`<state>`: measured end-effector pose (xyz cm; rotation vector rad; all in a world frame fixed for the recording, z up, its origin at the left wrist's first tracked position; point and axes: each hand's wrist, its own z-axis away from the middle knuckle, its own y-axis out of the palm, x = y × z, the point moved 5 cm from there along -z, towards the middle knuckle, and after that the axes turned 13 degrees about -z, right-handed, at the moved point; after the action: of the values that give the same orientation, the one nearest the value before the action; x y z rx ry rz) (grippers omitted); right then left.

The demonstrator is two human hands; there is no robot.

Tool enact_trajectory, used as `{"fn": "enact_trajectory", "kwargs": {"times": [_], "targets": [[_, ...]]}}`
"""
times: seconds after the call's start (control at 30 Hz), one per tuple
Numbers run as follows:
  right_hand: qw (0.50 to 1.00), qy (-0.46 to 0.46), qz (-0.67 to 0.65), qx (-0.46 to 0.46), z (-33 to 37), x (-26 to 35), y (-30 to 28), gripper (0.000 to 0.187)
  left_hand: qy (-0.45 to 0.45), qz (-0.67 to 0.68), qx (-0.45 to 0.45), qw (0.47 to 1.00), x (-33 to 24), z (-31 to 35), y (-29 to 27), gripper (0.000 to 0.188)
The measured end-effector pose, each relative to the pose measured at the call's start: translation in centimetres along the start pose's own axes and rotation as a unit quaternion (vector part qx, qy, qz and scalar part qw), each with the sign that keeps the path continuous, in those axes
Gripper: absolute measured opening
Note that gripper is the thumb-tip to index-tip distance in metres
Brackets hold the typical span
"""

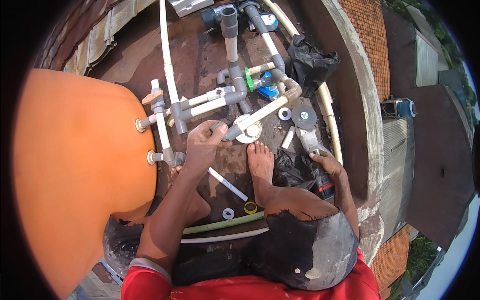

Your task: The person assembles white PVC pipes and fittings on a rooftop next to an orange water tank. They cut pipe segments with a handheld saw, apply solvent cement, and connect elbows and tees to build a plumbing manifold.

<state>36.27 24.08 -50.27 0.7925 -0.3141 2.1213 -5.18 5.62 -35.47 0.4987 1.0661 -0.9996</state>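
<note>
While the orange tank (80,165) bulges in from the left, its valve pipe (162,127) stands off its curved side, near the left foot (197,205). Next comes the left hand (204,137), closed by thumb and fingertips on a grey fitting (233,132) at the near end of a slanting white PVC pipe (267,111). Below it, a strip of brown floor (220,170) separates the feet, partly crossed by a loose white tube (228,184). The right foot (261,167) is planted just below a round white disc (255,131). Farther right, a short pipe offcut (288,137) lies beside the angle grinder (306,138), which the right hand (328,164) grips. A long cream pipe (328,117) narrows the room between grinder and parapet (367,125), whose pale edge bounds the floor.
</note>
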Motion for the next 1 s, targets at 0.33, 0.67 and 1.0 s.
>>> {"fn": "enact_trajectory", "kwargs": {"times": [0.33, 0.67, 1.0], "targets": [[0.989, -0.073, 0.035, -0.127, 14.7, 6.1, 3.8, 0.050, -0.023, -0.007, 0.038, 0.999, 3.2, 0.7, 1.9, 0.038], [0.978, -0.110, 0.095, -0.152, 19.1, 10.9, 8.3, 0.052, -0.087, 0.001, 0.098, 0.991, 4.3, -0.3, 8.8, 0.041], [0.965, -0.115, 0.185, -0.147, 18.1, 9.1, 9.8, 0.054, -0.065, -0.014, 0.113, 0.991, 8.5, -2.1, 8.5, 0.039]]}}
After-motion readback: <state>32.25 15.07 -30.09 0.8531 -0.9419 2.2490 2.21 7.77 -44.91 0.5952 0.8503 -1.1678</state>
